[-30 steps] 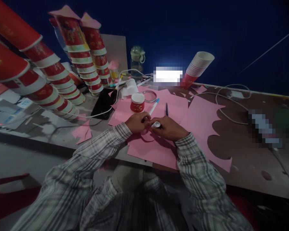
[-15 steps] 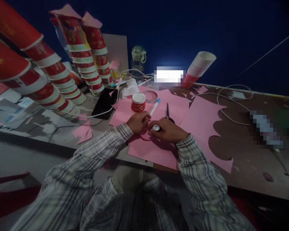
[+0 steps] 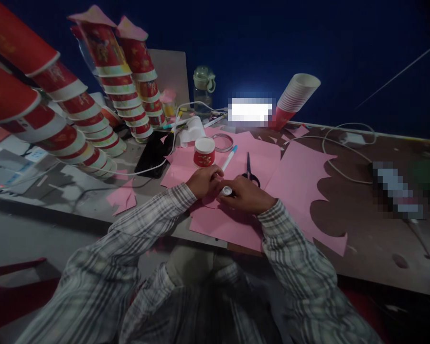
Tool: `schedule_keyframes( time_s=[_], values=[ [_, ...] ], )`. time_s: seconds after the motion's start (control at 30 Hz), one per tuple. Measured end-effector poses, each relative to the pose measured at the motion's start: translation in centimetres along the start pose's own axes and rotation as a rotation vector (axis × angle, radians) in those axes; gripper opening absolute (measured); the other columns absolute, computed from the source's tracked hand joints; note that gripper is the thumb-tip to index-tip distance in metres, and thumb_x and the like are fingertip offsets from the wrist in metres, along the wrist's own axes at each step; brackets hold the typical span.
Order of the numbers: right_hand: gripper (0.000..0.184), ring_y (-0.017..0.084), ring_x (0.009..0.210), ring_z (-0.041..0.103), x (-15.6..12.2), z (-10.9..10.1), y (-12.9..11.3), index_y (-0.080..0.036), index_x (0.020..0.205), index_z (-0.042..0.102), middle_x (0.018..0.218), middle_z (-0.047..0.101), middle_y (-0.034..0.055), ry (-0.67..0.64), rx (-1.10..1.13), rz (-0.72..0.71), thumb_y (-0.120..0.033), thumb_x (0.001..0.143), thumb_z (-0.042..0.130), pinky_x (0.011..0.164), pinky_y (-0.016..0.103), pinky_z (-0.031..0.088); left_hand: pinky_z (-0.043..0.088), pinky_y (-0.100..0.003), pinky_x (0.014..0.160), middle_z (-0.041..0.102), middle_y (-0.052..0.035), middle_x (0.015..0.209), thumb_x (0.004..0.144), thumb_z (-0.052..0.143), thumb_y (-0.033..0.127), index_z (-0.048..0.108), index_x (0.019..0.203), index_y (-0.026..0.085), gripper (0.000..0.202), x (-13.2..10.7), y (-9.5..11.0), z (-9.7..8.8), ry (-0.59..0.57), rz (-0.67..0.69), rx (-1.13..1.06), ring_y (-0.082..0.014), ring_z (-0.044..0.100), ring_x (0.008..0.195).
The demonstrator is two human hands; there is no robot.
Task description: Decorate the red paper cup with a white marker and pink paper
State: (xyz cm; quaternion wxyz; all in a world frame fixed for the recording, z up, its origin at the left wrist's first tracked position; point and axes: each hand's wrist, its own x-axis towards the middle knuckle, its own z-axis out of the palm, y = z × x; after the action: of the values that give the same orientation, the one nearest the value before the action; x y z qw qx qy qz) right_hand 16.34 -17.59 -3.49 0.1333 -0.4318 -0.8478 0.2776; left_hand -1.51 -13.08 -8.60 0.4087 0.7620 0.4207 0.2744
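Observation:
My left hand (image 3: 203,181) presses fingers down on a small pink paper cut-out (image 3: 210,200) lying on a pink sheet (image 3: 229,224). My right hand (image 3: 249,196) is closed round a small white-ended tube, probably a glue stick (image 3: 227,191), whose end points toward the left hand. The two hands almost touch. Just beyond them lie black scissors (image 3: 250,169), a blue-capped marker (image 3: 229,158) and an upside-down red paper cup (image 3: 204,152).
Tall stacks of red paper cups (image 3: 75,119) lean across the left. A tilted cup stack (image 3: 294,98), a water bottle (image 3: 204,88), a tape ring (image 3: 222,142), a black phone (image 3: 152,154), white cables (image 3: 344,143) and a scalloped pink sheet (image 3: 301,181) lie on the table.
The right hand has slid slightly left with the tube, uncovering the scissors behind it. The left hand stays on the cut-out.

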Motion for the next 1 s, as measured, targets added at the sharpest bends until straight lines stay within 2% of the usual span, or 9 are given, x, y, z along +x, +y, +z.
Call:
schedule_keyframes(
  time_s=[0.17, 0.33, 0.47, 0.57, 0.67, 0.73, 0.83, 1.0],
  values=[
    [0.017, 0.016, 0.068, 0.064, -0.1, -0.1, 0.9, -0.019, 0.092, 0.07, 0.077, 0.075, 0.0037, 0.079, -0.062, 0.072, -0.029, 0.087, 0.058, 0.068, 0.027, 0.038, 0.043, -0.022, 0.06, 0.06, 0.002, 0.07, 0.079, 0.055, 0.014, 0.063, 0.094, 0.013, 0.016, 0.0, 0.0, 0.1, 0.014, -0.005, 0.016, -0.0101, 0.053, 0.063],
    [0.011, 0.015, 0.064, 0.062, -0.3, -0.5, 0.4, -0.018, 0.086, 0.07, 0.071, 0.072, 0.0023, -0.006, -0.034, 0.069, -0.026, 0.084, 0.062, 0.064, 0.026, 0.036, 0.044, -0.021, 0.062, 0.062, 0.0016, 0.073, 0.077, 0.054, 0.012, 0.063, 0.093, 0.014, 0.018, 0.0, -0.2, 0.1, 0.0, 0.026, 0.027, -0.0096, 0.054, 0.064],
    [0.011, 0.015, 0.067, 0.064, -0.2, -0.4, 0.0, -0.018, 0.089, 0.071, 0.075, 0.074, 0.0022, -0.032, 0.078, 0.05, -0.022, 0.083, 0.062, 0.066, 0.025, 0.039, 0.043, -0.022, 0.063, 0.061, 0.0012, 0.073, 0.078, 0.054, 0.013, 0.063, 0.095, 0.013, 0.02, 0.1, -0.4, 0.0, -0.006, 0.019, 0.024, -0.0107, 0.055, 0.066],
    [0.013, 0.016, 0.072, 0.065, -0.5, -0.8, 0.2, -0.019, 0.09, 0.071, 0.082, 0.076, 0.0023, 0.096, 0.155, 0.069, -0.025, 0.084, 0.062, 0.069, 0.026, 0.043, 0.045, -0.023, 0.065, 0.062, 0.0004, 0.074, 0.079, 0.054, 0.016, 0.062, 0.095, 0.013, 0.019, 0.2, -0.4, 0.0, 0.008, 0.014, -0.018, -0.0121, 0.056, 0.069],
    [0.013, 0.016, 0.074, 0.065, -0.8, -1.3, 0.4, -0.019, 0.089, 0.07, 0.086, 0.075, 0.0027, 0.292, 0.199, 0.105, -0.029, 0.084, 0.063, 0.068, 0.026, 0.045, 0.046, -0.024, 0.067, 0.062, -0.0003, 0.075, 0.078, 0.053, 0.015, 0.063, 0.093, 0.014, 0.018, 0.4, -0.3, 0.2, 0.087, -0.027, -0.01, -0.0128, 0.057, 0.071],
    [0.014, 0.016, 0.073, 0.064, -0.8, -1.4, 0.3, -0.019, 0.088, 0.069, 0.086, 0.075, 0.0028, 0.348, 0.197, 0.115, -0.031, 0.084, 0.063, 0.067, 0.026, 0.045, 0.046, -0.025, 0.069, 0.063, -0.0004, 0.076, 0.078, 0.053, 0.015, 0.063, 0.092, 0.015, 0.018, 0.4, -0.2, 0.3, 0.136, -0.052, 0.021, -0.0131, 0.057, 0.072],
    [0.013, 0.016, 0.07, 0.064, -0.3, -0.8, 0.0, -0.02, 0.087, 0.069, 0.082, 0.074, 0.0025, 0.29, 0.13, 0.128, -0.03, 0.083, 0.062, 0.067, 0.026, 0.044, 0.048, -0.026, 0.072, 0.065, -0.0011, 0.081, 0.079, 0.052, 0.015, 0.064, 0.093, 0.015, 0.018, 0.3, -0.2, 0.4, 0.171, -0.045, 0.021, -0.0136, 0.058, 0.074],
    [0.014, 0.016, 0.059, 0.059, 0.6, 0.6, 0.1, -0.02, 0.087, 0.068, 0.068, 0.07, 0.0023, 0.16, -0.084, 0.138, -0.026, 0.085, 0.056, 0.063, 0.027, 0.038, 0.048, -0.026, 0.072, 0.064, -0.0016, 0.083, 0.078, 0.051, 0.012, 0.063, 0.097, 0.015, 0.023, 0.1, -0.2, 0.5, 0.15, -0.029, 0.006, -0.0137, 0.058, 0.075]
  ],
)
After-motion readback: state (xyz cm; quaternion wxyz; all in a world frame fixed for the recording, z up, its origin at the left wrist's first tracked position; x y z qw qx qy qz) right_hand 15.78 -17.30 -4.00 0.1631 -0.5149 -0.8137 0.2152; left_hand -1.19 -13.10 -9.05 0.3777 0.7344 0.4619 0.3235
